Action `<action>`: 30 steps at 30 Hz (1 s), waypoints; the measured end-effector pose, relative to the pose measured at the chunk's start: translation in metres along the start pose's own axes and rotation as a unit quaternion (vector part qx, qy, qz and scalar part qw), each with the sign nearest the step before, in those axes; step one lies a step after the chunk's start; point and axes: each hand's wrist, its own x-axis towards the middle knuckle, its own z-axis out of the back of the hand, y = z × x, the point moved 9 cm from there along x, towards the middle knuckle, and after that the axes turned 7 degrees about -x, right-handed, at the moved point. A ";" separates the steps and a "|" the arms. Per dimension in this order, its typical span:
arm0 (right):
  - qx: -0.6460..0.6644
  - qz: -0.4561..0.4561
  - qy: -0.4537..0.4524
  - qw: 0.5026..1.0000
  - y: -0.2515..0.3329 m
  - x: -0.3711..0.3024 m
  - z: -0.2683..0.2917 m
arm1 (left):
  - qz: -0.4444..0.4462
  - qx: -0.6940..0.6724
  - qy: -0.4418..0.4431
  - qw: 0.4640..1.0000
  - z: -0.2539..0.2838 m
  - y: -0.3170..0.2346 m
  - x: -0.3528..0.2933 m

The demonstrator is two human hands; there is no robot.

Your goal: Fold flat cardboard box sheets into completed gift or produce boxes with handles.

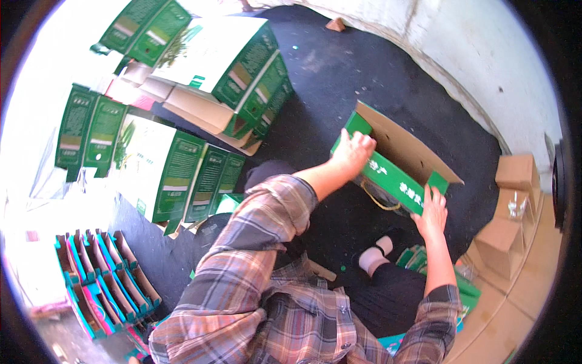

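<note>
A green cardboard box [391, 177] with white print and a bare brown inside is tilted in front of me, its opening turned away to the far right. My left hand [354, 151] grips its left end, fingers bent over the top edge. At the right end, my right hand [431, 213] holds the corner, with the thumb on the green face and fingers up by a small folded flap. A yellow cord [381, 204] curves out below the green side. The underside of the box is hidden from me.
Stacks of green and white cartons [242, 73] stand at the far left, with more cartons [176, 176] nearer. Narrow open trays [109, 279] sit lower left. Brown cardboard boxes [500, 242] line the right side. A black sheet [339, 67] covers the floor up to a white wall [479, 54].
</note>
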 end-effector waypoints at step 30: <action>0.389 0.260 -0.271 0.841 0.112 -0.082 0.231 | 0.106 -0.626 -0.160 0.755 0.116 0.075 -0.054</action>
